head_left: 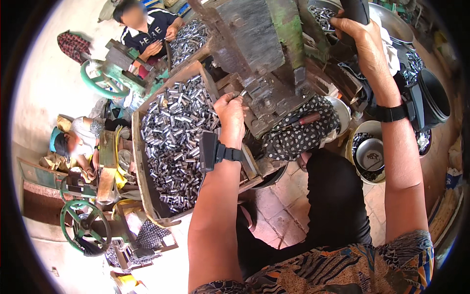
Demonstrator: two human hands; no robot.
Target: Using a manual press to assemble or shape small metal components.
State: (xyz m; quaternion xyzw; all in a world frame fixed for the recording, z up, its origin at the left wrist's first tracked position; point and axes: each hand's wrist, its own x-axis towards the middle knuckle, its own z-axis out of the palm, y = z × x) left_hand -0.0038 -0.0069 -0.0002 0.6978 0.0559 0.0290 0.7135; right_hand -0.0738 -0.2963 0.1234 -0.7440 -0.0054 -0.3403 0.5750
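My left hand is pinching one small metal piece at the press; my right hand is gripping one dark handle. I should be keeping the piece square, left hand clear of the press. One box is sitting to my left, holding tubes, too many to count; two co-workers are working beyond.

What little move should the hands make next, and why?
Perhaps the left hand should ease back from the machine's metal block before the right hand moves the black handle: the left pinches a small shiny piece beside that block while the right grips the handle.
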